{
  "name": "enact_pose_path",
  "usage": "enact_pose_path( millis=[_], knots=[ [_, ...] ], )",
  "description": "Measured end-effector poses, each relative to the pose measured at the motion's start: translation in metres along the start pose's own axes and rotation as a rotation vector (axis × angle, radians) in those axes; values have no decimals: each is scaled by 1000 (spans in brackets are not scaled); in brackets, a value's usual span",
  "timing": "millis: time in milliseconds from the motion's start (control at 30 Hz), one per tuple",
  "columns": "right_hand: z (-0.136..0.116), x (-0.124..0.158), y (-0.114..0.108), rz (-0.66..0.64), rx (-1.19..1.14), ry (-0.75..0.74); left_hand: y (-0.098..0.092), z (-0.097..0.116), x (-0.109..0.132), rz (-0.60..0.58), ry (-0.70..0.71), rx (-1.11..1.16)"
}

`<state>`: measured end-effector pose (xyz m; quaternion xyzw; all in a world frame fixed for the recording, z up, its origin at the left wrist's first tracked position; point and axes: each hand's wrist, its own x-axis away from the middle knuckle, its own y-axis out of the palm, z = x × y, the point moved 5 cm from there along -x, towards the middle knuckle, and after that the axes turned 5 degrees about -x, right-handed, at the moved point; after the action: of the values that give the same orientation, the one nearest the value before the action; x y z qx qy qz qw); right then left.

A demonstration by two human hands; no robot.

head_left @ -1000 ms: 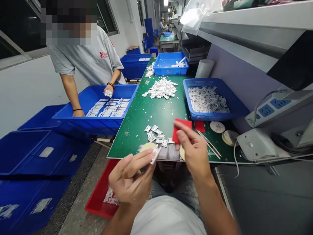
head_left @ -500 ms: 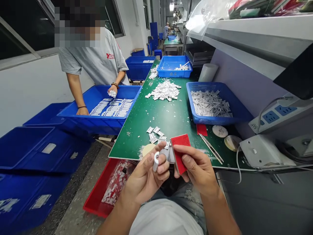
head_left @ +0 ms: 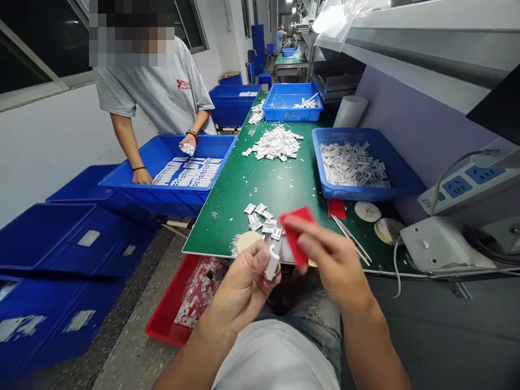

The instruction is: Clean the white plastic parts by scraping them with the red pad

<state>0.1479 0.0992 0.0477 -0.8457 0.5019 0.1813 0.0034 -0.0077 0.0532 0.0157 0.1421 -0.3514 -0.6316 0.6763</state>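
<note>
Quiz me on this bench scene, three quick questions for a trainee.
1. What does the right hand hold?
A. a red card
B. a pair of tweezers
C. a blue basket

2. True or false: the left hand holds a small white piece between thumb and fingers.

3. Fill in the blank: the co-worker's hand, holding white pieces, is over a ____ crate.

Key: 1 A; 2 true; 3 blue.
</note>
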Motion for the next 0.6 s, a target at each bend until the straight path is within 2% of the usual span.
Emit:
enact_pose_path(
  millis=[33, 67, 133, 167, 200, 267, 300, 333, 433, 600],
  knots=[
    [-3, 0, -2, 50, 15, -20, -4, 1, -2, -6, 38, -23],
    [-5, 0, 0, 11, 23, -45, -7, 1, -4, -23, 55, -45],
    [-6, -1, 10, -182, 44, -44, -12, 3, -5, -88, 74, -117],
    [-3, -1, 9, -159, 74, -21, -12, 6, -5, -141, 85, -153],
    [0, -2, 2, -23, 112, 8, -10, 9, -3, -205, 95, -167],
    [6, 3, -15, 336, 163, 56, -5, 18, 3, -286, 115, -97],
    [8, 7, -17, 418, 167, 58, -2, 22, 6, -282, 109, -34],
    [9, 11, -15, 426, 167, 46, 0, 24, 8, -254, 92, 28],
    [5, 23, 2, 304, 203, -47, 6, 22, 13, -104, 18, 126],
    [-2, 35, 28, 190, 189, -173, 11, 11, 12, -72, -28, 114]
  ],
)
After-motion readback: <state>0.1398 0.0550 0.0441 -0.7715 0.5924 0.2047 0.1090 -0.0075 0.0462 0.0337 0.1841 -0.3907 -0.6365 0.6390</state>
